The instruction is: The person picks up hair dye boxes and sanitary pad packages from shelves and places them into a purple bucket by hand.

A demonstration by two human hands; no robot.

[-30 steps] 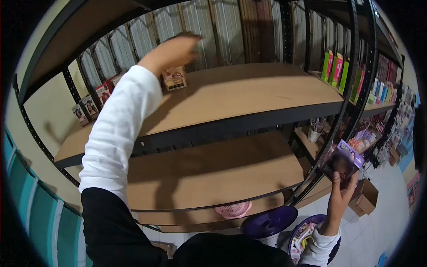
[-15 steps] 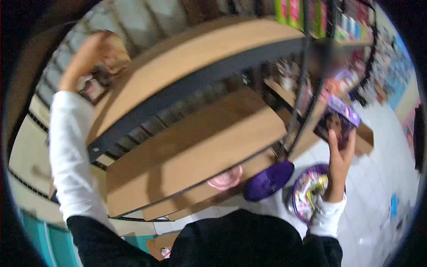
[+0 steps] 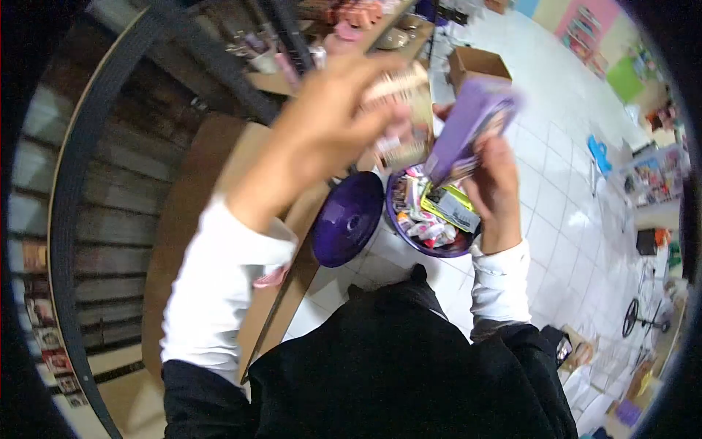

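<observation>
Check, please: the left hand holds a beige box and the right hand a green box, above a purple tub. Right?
Not quite: the head view shows the right hand holding a purple box, not green. The left hand holds a beige box, above the purple tub.

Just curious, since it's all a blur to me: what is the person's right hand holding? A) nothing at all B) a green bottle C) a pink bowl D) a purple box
D: the right hand has its grip on a purple box above the purple tub of packets, while the left hand holds a beige box.
</observation>
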